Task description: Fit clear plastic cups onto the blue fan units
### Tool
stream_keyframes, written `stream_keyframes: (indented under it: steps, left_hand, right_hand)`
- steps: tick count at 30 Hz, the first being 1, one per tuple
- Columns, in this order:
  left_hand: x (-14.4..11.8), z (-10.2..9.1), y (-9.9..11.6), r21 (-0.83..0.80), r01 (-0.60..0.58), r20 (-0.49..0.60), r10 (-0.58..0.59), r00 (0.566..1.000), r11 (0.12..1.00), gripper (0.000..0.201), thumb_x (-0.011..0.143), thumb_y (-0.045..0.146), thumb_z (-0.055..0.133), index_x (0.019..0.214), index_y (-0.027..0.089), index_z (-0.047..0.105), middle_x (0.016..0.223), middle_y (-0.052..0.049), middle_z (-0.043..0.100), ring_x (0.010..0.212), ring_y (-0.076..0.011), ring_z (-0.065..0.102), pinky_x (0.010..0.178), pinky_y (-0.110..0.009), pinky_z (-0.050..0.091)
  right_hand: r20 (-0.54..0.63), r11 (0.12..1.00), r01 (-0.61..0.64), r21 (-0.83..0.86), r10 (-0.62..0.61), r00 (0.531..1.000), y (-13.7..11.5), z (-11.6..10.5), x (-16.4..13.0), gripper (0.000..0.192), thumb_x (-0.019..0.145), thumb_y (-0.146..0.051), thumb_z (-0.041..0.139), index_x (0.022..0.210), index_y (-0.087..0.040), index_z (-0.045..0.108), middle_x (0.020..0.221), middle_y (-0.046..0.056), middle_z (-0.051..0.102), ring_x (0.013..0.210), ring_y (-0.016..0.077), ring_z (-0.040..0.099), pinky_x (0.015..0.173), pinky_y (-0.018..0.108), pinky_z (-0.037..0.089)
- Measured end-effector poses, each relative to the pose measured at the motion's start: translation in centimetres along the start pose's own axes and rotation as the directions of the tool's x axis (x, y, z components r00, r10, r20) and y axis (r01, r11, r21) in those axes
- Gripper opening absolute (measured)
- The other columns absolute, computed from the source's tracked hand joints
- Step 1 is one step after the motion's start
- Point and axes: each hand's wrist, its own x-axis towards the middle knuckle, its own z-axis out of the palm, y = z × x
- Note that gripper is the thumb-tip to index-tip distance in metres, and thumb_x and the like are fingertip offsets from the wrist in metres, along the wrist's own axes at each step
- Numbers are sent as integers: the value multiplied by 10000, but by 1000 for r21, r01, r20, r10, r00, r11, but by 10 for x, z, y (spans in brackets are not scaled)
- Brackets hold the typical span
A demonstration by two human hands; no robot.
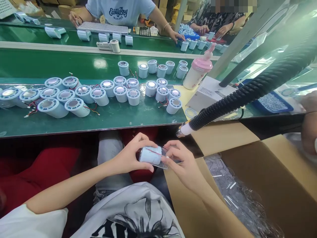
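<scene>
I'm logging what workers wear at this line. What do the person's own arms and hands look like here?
Both forearms are bare, with no gloves, watch or bracelet in view. The left hand and right hand show no rings that I can make out. The left arm comes out of a short white sleeve; the right arm's sleeve is out of view.

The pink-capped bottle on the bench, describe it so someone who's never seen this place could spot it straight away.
Follow the green conveyor belt to its right end, where a white box sits under the black ribbed hose. The bottle stands upright just left of that box, beside the last pale blue cylinders. It is the only cream-coloured, pink-lidded thing there, and taller than the cylinders.
</scene>
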Motion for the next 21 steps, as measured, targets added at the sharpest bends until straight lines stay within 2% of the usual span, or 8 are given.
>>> stream_keyframes:
  steps: [3,6,11,12,14,16,18,21]
  left_hand:
    - [2,2,-10,47,-89,4,89,996,995,627,584,451,774,1150,263,581,1114,-80,423,1089,-241,463,967,-406,411]
    - [3,3,-13,-38,-123,88,126,988,992,673,606,388,778,1225,292,531,1241,-97,453,1172,-272,447,1016,-442,373]
    - [0,4,-5,-337,110,217,-37,975,935,620,683,271,727,1255,283,488,1261,-79,519,1125,-243,526,912,-375,483]
    - [-1,5,-3,-387,160,218,-78,973,908,612,683,260,726,1247,270,487,1272,-80,514,1113,-238,537,906,-372,488]
    - [-3,6,0,-502,230,211,-139,968,834,600,688,243,724,1234,254,476,1290,-83,505,1093,-225,552,912,-374,485]
    - [-5,7,2,-603,261,212,-163,963,754,585,700,228,718,1228,250,464,1293,-81,508,1078,-212,562,910,-364,485]
    - [-7,6,4,-645,290,236,-177,956,707,594,714,235,710,1246,260,448,1279,-82,521,1042,-211,581,847,-343,514]
    - [-9,3,8,-608,322,282,-182,942,725,652,730,275,699,1310,278,399,1274,-95,525,998,-223,600,757,-327,539]
  right_hand:
    - [2,989,-42,145,42,999,2,1,2,285,813,-320,555,569,-174,534,966,58,508,861,168,550,649,256,462]
    - [-1,939,-99,330,105,994,8,2,6,306,747,-319,628,511,-169,503,897,42,531,867,175,567,714,280,476]
    - [41,772,-212,600,235,971,15,-1,9,356,713,-383,683,488,-167,512,874,54,624,943,242,613,707,343,531]
    - [46,786,-186,589,197,979,15,-2,8,314,710,-387,691,525,-173,555,924,63,647,972,251,613,723,358,538]
    - [39,897,-44,440,30,999,16,-5,5,171,677,-351,737,713,-201,665,1076,77,654,1057,259,590,825,390,523]
    - [45,971,154,183,-165,985,16,-6,1,322,653,-273,770,956,-227,673,1205,87,610,1137,256,550,939,405,471]
    - [55,956,293,-22,-291,955,18,-6,-5,420,678,-243,757,1076,-230,627,1252,99,581,1161,250,539,984,401,443]
    - [52,938,343,-60,-340,939,22,-6,-10,421,712,-284,733,1100,-228,578,1274,111,562,1158,254,544,953,393,478]
